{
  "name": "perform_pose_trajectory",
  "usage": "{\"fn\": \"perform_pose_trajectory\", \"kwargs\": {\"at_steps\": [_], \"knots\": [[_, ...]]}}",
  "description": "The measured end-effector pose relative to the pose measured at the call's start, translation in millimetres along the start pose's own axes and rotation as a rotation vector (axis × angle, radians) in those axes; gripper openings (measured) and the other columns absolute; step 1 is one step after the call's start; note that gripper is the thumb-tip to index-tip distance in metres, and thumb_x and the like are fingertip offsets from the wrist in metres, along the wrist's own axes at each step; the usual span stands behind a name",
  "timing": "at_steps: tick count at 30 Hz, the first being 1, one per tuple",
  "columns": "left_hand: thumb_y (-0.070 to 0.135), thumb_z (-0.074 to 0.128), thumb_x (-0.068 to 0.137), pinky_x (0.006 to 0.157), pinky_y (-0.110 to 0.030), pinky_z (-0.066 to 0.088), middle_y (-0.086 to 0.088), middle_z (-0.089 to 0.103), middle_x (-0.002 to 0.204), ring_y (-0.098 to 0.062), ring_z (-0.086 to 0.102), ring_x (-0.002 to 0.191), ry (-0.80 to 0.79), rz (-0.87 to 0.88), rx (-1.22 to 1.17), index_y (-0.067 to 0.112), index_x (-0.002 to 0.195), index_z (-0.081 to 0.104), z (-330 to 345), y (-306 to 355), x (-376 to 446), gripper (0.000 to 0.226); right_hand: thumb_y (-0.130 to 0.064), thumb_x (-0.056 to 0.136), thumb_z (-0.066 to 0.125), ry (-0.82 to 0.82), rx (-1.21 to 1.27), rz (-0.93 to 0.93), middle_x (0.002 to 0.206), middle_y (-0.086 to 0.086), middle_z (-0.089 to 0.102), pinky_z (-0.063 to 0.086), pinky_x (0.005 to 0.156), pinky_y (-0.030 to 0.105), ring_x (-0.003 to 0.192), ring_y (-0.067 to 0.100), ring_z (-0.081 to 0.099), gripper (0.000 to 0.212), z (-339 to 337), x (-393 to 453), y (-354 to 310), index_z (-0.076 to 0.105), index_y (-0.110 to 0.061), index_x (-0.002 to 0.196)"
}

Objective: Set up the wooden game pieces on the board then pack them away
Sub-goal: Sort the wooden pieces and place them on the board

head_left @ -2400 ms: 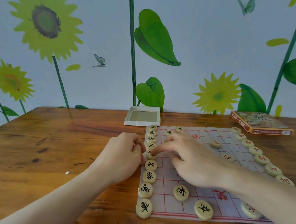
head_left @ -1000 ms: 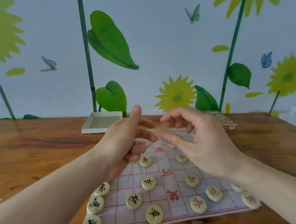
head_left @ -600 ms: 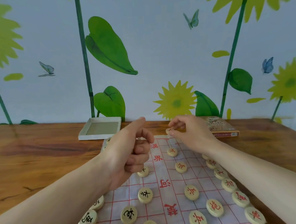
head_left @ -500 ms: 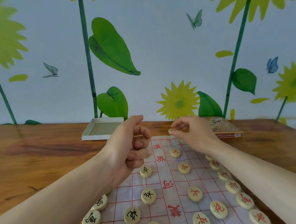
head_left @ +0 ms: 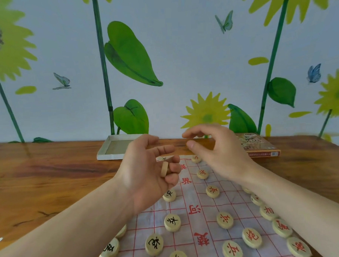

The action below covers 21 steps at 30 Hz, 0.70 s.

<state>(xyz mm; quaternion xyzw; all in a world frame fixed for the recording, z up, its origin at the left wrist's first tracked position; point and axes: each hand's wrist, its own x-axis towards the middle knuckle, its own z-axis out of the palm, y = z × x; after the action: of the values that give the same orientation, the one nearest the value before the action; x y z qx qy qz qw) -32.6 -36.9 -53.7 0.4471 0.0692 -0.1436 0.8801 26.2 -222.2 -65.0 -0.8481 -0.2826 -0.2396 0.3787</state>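
At the centre of the frame the left hand (head_left: 145, 174) is raised above the far part of the white cloth game board printed with a red grid (head_left: 196, 201), its fingers (head_left: 171, 169) curled round a small stock of round pale wooden game pieces (head_left: 164, 169), one seen edge-on and another lying flat on top; holding them there looks meant to keep a supply close for the other hand. The right hand (head_left: 221, 151) hovers just right of it, thumb and forefinger apart and loosely bent with nothing between them, probably ready to take the next disc. Below, pieces with black characters run down the lower left of the frame and red ones down the lower right, with single discs spaced along the inner grid lines, so setting up seems well along, with at least the held discs not yet laid down. At the far edge of the brown wooden surface (head_left: 49, 183) lie the open shallow white cardboard box tray (head_left: 107, 151) and, right of centre, its printed orange lid (head_left: 258, 145), set clear of the board for packing away afterwards.
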Motion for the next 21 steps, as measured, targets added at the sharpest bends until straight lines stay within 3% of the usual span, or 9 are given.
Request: {"fn": "perform_pose_trajectory", "kwargs": {"at_steps": [3, 6, 10, 13, 15, 17, 21], "knots": [[0.045, 0.043, 0.097, 0.05, -0.026, 0.025, -0.01, 0.05, 0.074, -0.017, 0.039, 0.054, -0.031, -0.002, -0.002, 0.007, 0.112, 0.057, 0, -3, 0, 0.043, -0.027, 0.087, 0.073, -0.051, 0.093, -0.135, 0.099, -0.021, 0.072, 0.044, 0.091, 0.022, 0.109, 0.007, 0.061, 0.015, 3, -13, -33, 0.075, -0.029, 0.101], [0.052, 0.043, 0.096, 0.055, -0.028, 0.034, -0.011, 0.05, 0.077, -0.018, 0.041, 0.057, -0.066, 0.003, -0.017, 0.006, 0.124, 0.061, 1, -3, -2, 0.056, -0.026, 0.079, 0.08, -0.149, 0.101, -0.213, 0.094, -0.024, 0.068, 0.044, 0.09, 0.021, 0.106, 0.011, 0.059, 0.023, 6, -20, -48, 0.075, -0.026, 0.101], [0.056, 0.039, 0.097, 0.062, -0.031, 0.036, -0.008, 0.054, 0.075, -0.017, 0.044, 0.063, -0.147, 0.017, -0.018, 0.004, 0.119, 0.061, 3, -1, -6, 0.061, -0.02, 0.073, 0.088, -0.163, 0.086, -0.257, 0.081, -0.034, 0.056, 0.042, 0.08, 0.014, 0.091, 0.01, 0.056, 0.029, 10, -21, -48, 0.073, -0.023, 0.097], [0.061, 0.038, 0.096, 0.075, -0.035, 0.043, -0.012, 0.062, 0.087, -0.023, 0.053, 0.08, -0.18, 0.021, 0.003, -0.003, 0.132, 0.059, 3, 0, -6, 0.077, -0.02, 0.072, 0.089, -0.157, 0.12, -0.2, 0.09, -0.037, 0.059, 0.048, 0.08, 0.022, 0.088, 0.012, 0.059, 0.032, 11, -22, -47, 0.074, -0.024, 0.1], [0.062, 0.038, 0.096, 0.089, -0.039, 0.041, -0.016, 0.062, 0.099, -0.029, 0.052, 0.095, -0.201, 0.023, 0.0, -0.002, 0.138, 0.055, 2, 1, -5, 0.079, -0.016, 0.071, 0.09, -0.136, 0.155, -0.165, 0.095, -0.027, 0.066, 0.05, 0.081, 0.019, 0.094, 0.011, 0.062, 0.034, 11, -22, -48, 0.075, -0.023, 0.1], [0.059, 0.038, 0.099, 0.089, -0.041, 0.041, -0.015, 0.06, 0.102, -0.028, 0.052, 0.096, -0.168, 0.052, 0.08, -0.001, 0.133, 0.06, 1, 0, -3, 0.072, -0.012, 0.071, 0.09, -0.097, 0.156, -0.17, 0.096, -0.017, 0.069, 0.05, 0.082, 0.017, 0.098, 0.01, 0.063, 0.034, 10, -21, -48, 0.076, -0.021, 0.101], [0.031, 0.055, 0.096, 0.064, -0.033, 0.037, -0.005, 0.063, 0.085, -0.016, 0.054, 0.067, 0.075, 0.208, 0.433, 0.015, 0.097, 0.074, -6, -3, 3, 0.024, -0.017, 0.071, 0.092, 0.022, 0.086, -0.183, 0.097, -0.015, 0.069, 0.05, 0.088, 0.028, 0.101, 0.01, 0.064, 0.036, 7, -18, -42, 0.075, -0.024, 0.102]]}}
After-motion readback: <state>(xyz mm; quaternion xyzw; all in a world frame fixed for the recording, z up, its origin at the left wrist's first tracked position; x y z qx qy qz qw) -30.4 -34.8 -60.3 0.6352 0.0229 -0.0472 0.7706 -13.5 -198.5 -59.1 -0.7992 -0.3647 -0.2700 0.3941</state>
